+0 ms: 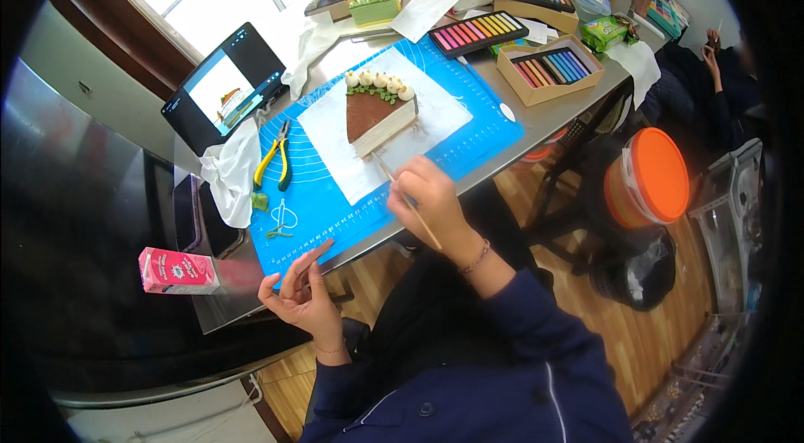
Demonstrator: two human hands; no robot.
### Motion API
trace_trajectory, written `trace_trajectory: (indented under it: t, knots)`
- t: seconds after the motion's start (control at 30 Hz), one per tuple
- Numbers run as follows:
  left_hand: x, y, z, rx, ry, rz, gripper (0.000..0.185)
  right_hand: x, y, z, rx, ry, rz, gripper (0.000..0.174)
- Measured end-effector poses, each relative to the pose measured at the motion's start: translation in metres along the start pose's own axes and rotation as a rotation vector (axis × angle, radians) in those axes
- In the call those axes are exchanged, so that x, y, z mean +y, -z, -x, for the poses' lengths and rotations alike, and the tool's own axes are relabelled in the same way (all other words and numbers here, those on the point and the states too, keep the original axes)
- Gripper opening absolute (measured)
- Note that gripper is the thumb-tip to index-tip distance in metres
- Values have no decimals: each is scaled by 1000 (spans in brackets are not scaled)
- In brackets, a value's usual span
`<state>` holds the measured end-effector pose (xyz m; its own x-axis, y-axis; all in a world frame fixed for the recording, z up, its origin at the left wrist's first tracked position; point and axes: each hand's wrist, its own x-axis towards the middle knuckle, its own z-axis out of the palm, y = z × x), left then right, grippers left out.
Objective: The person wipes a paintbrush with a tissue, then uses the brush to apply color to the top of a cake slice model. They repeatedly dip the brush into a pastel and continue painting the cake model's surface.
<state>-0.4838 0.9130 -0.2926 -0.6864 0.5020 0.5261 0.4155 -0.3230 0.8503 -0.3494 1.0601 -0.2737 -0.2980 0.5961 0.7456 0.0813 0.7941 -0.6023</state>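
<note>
My right hand (427, 198) grips a thin paintbrush (414, 215) with a wooden handle. Its tip points at the near corner of a model cake slice (383, 113); whether they touch is hard to tell. The slice has a brown powdery top, a cream side, and a row of white balls with green leaves along its back edge. Beneath it lies a white paper sheet (326, 148) with brown dust beside the slice. Over the table's front edge, my left hand (304, 301) holds what looks like a brown pastel stick (322, 249) between its fingers.
A blue measuring mat (490, 122) bears yellow-handled pliers (276, 160) and green scraps (259, 201). A tablet (226, 88) stands behind crumpled tissue (235, 173). Pastel sets (480, 33) and other cake models (374, 4) occupy the back. A pink carton (179, 271) stands left; an orange-lidded bucket (656, 176) right.
</note>
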Motion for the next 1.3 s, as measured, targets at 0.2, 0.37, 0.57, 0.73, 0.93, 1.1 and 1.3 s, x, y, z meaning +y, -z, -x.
trace_trajectory:
  t: [0.2, 0.37, 0.57, 0.73, 0.93, 1.1, 1.3]
  knots:
    - [0, 0, -1, -6, -3, -62, 41, 1, 0, 1, -32, 31, -7, 15]
    - [4, -1, -1, -7, -9, -82, 40, 0, -2, 2, -16, 50, 66, 16]
    - [6, -3, -1, -26, -23, -100, 37, 1, -3, 5, 3, 49, 49, 15]
    - [6, -2, -2, -40, -37, -80, 36, 1, -4, 7, -15, 75, 56, 15]
    - [5, -4, -3, -50, -67, -127, 34, 2, -4, 8, 35, 53, 59, 14]
    - [5, -4, -2, -38, -51, -117, 34, 3, -6, 9, 8, 127, 31, 13]
    - [3, -4, -2, -40, -32, -42, 34, 4, -6, 10, 57, 127, 102, 12]
